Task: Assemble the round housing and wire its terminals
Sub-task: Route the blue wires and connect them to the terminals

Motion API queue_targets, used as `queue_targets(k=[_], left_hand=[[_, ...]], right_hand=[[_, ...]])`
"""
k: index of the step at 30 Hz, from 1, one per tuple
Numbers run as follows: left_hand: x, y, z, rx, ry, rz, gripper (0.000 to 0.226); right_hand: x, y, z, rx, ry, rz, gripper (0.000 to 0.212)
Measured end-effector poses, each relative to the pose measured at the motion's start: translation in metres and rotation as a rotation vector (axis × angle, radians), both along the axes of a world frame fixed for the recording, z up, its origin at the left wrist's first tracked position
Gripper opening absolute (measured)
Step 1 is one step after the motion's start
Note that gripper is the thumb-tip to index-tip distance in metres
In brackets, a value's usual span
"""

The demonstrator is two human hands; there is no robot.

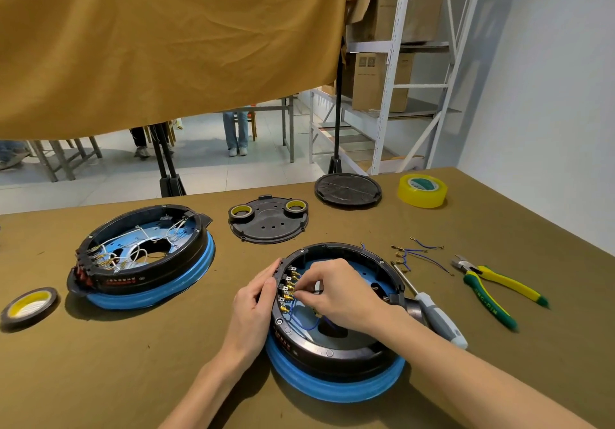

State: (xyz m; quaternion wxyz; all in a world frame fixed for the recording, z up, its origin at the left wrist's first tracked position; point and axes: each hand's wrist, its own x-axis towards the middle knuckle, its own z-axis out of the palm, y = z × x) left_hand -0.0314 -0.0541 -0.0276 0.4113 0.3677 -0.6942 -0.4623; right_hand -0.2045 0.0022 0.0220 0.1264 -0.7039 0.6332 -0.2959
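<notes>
Hands worked at the round housing (336, 345), which sat on the table (133, 368) directly beneath them. The left hand (254, 298) gripped the housing's outer rim beside the row of brass terminals (289, 290). The right hand (332, 290) reached inside, fingertips pinching a blue wire (299, 320) at those terminals. A screwdriver (432, 312) lay just right of the right hand, pliers (492, 290) farther right.
</notes>
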Motion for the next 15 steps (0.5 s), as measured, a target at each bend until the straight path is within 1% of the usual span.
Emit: queue_targets(k=[6,15], left_hand=[[0.0,0.0,0.0,-0.001,0.0,-0.003,0.041],[0.0,0.0,0.0,-0.013,-0.017,0.002,0.045]], right_hand=[[0.001,0.002,0.001,0.009,0.016,-0.007,0.013],[0.004,-0.003,0.013,0.044,0.108,0.029,0.015]])
